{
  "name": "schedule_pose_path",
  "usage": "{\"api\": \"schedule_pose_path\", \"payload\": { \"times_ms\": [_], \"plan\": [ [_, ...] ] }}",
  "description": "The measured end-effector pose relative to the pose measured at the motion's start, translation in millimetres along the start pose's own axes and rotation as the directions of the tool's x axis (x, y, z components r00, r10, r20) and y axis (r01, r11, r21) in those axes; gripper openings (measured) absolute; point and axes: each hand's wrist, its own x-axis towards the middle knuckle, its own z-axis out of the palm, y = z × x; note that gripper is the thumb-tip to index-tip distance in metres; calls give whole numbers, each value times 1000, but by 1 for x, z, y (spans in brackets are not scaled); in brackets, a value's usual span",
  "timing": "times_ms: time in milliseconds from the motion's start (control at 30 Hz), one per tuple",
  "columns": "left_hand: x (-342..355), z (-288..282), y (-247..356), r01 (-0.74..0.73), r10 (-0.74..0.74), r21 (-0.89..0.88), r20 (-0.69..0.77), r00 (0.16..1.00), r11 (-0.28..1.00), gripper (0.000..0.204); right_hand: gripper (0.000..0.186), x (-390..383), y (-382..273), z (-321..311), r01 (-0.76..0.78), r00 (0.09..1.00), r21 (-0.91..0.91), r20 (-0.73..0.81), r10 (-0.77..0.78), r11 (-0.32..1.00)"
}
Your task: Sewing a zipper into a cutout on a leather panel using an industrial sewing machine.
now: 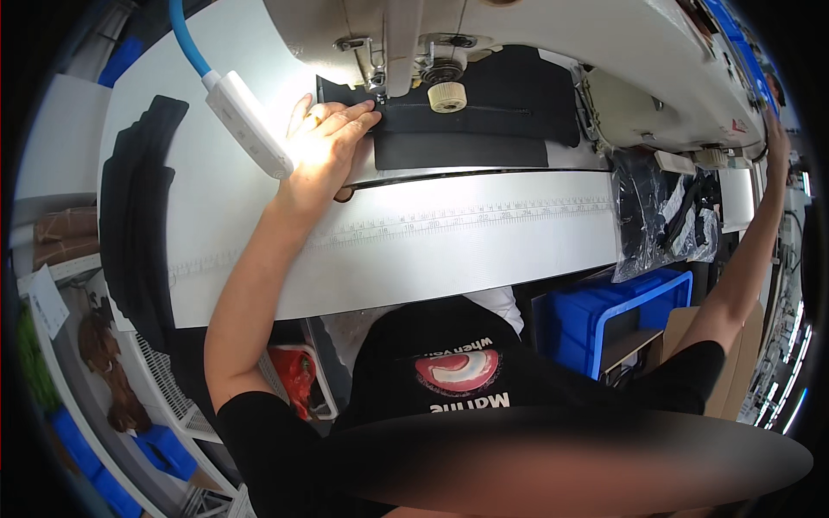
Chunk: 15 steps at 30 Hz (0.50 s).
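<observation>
A black fabric piece lies flat under the head of a white sewing machine. My left hand rests flat on the fabric's left edge, fingers stretched toward the needle area. My right hand reaches far out to the right side of the machine, near its end; what it touches is too distorted to tell. A cream-coloured knob sits on the machine just right of the needle.
A white lamp on a blue gooseneck hangs over the left hand. A stack of black fabric drapes over the white table's left edge. Clear bags with black parts lie at the right, above a blue crate.
</observation>
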Motion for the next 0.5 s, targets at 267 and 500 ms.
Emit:
{"api": "schedule_pose_path", "payload": {
  "times_ms": [267,500],
  "plan": [
    [0,2,-5,-9,9,-56,0,1000,998,26,53,-66,106,65,-223,904,895,41,426,387],
    [0,2,-3,-27,26,-24,-43,999,999,27,47,-46,92,64,-500,814,786,284,508,363]
  ]
}}
